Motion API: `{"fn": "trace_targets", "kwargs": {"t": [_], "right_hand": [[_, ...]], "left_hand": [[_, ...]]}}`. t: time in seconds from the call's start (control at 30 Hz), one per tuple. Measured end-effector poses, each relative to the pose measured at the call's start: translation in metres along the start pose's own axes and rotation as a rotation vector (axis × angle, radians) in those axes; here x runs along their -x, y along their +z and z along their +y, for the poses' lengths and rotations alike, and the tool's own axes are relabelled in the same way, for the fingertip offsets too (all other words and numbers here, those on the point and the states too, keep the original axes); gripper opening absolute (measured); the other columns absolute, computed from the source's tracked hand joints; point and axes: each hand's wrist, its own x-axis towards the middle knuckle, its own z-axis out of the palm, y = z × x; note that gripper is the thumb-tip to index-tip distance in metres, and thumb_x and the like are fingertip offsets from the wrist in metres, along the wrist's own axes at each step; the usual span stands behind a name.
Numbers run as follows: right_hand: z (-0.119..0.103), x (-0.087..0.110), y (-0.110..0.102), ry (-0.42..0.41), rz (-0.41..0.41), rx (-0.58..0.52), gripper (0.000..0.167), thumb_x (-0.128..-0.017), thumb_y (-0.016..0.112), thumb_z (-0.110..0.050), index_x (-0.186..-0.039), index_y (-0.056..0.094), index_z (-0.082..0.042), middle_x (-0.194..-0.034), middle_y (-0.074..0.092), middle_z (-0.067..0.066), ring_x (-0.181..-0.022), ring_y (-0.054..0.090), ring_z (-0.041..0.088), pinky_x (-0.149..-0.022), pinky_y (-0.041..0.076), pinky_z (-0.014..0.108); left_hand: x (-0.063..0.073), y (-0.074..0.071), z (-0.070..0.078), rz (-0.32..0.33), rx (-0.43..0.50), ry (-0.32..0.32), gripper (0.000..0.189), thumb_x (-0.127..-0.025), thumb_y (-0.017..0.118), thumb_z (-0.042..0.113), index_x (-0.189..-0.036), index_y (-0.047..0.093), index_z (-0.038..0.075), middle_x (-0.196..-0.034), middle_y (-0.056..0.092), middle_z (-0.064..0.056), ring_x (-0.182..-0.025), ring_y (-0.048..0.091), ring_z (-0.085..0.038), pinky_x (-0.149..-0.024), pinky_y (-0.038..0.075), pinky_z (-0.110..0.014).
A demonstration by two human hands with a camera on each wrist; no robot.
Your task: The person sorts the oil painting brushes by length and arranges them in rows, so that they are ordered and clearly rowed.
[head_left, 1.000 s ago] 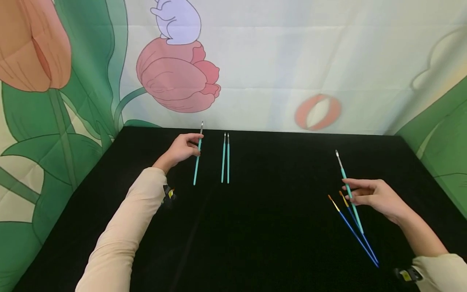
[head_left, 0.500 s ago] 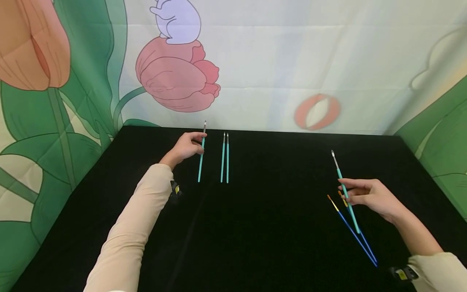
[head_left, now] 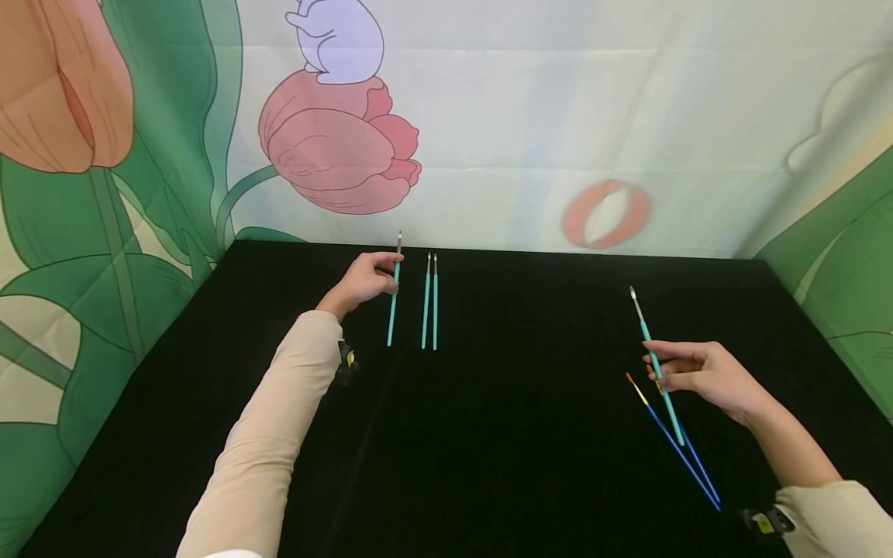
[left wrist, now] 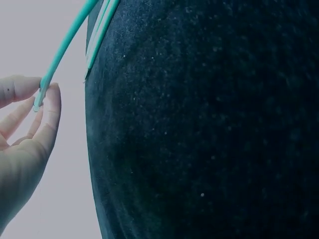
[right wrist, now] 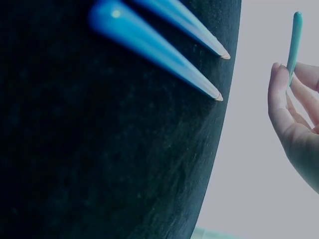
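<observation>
Six brushes can be counted here, so everything gets placed off the loose teal pair point(head_left: 426, 310), which is laid side by side on the black cloth point(head_left: 523, 434), tips pointed at the backdrop point(head_left: 488, 209). Just left of that pair, a third teal brush point(head_left: 393, 314) is pinched between thumb and fingers by the left hand point(head_left: 363, 279). It's held slightly tilted, roughly in line with the pair but apart from it, and its tip is seen past the cloth's far edge in the head view.

Well off to the right of the pair and a bit nearer the wearer, a fourth teal brush point(head_left: 671, 415) is gripped by the right hand point(head_left: 711, 376), same kind of thumb-and-finger pinch, slanted so the tip is leaned back toward the pair's side. Two blue brushes point(head_left: 690, 466) are laid in a narrow V right by it, and they're partly covered by the held brush from the head camera; whether they're touched can't be told.

Beyond the pair, a pink tulip point(head_left: 335, 155) is printed up to the left and a reddish ring shape point(head_left: 577, 217) up to the right. Cream sleeves point(head_left: 258, 442) are worn on both arms.
</observation>
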Motion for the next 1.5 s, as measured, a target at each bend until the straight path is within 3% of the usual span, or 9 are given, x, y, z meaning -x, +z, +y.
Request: {"fn": "trace_targets", "kwargs": {"t": [0.5,0.87,0.97,1.17,1.33,1.5], "right_hand": [[-0.003,-0.003,0.005,0.019,0.015,0.036,0.063,-0.099,0.055,0.015,-0.122,0.067,-0.042,-0.114,0.072,-0.015,-0.096,0.072,0.009,-0.078,0.060,0.024],[-0.008,-0.007,0.010,0.017,0.013,0.033,0.058,-0.098,0.057,0.014,-0.127,0.069,-0.035,-0.113,0.072,-0.014,-0.096,0.072,0.008,-0.077,0.060,0.026],[-0.009,-0.008,0.011,0.026,0.017,0.056,0.053,-0.098,0.058,0.013,-0.132,0.069,-0.026,-0.114,0.073,-0.013,-0.096,0.072,0.008,-0.076,0.060,0.027],[-0.011,-0.013,0.014,0.026,0.011,0.079,0.044,-0.098,0.059,0.013,-0.141,0.062,0.001,-0.116,0.073,-0.008,-0.097,0.073,0.009,-0.078,0.060,0.026],[-0.016,-0.020,0.020,0.030,0.005,0.069,0.046,-0.097,0.061,0.013,-0.142,0.053,0.018,-0.115,0.074,-0.005,-0.097,0.073,0.009,-0.080,0.060,0.025],[-0.022,-0.029,0.027,0.025,-0.007,0.069,0.050,-0.096,0.062,0.013,-0.140,0.045,0.027,-0.114,0.075,-0.001,-0.095,0.073,0.010,-0.079,0.060,0.026]], "left_hand": [[-0.008,0.013,-0.010,-0.014,0.002,-0.010,0.062,-0.092,0.058,-0.010,-0.152,0.046,-0.012,-0.145,0.047,-0.034,-0.113,0.057,-0.038,-0.106,0.049,-0.053],[-0.015,0.021,-0.015,-0.055,0.004,-0.032,0.061,-0.095,0.058,-0.011,-0.154,0.044,-0.011,-0.149,0.046,-0.035,-0.121,0.057,-0.043,-0.109,0.047,-0.054],[-0.017,0.023,-0.015,-0.056,-0.003,-0.042,0.060,-0.095,0.058,-0.011,-0.154,0.044,-0.011,-0.148,0.046,-0.035,-0.118,0.057,-0.040,-0.107,0.049,-0.051],[-0.019,0.026,-0.014,-0.064,0.017,-0.063,0.059,-0.096,0.058,-0.013,-0.154,0.045,-0.012,-0.148,0.046,-0.035,-0.109,0.061,-0.035,-0.099,0.055,-0.044],[-0.019,0.026,-0.013,-0.081,-0.002,-0.077,0.059,-0.097,0.058,-0.011,-0.155,0.045,-0.009,-0.150,0.045,-0.034,-0.114,0.060,-0.036,-0.101,0.053,-0.045],[-0.018,0.025,-0.010,-0.121,-0.018,-0.088,0.060,-0.100,0.058,-0.008,-0.158,0.042,-0.007,-0.153,0.043,-0.032,-0.121,0.057,-0.039,-0.108,0.049,-0.049]]}}
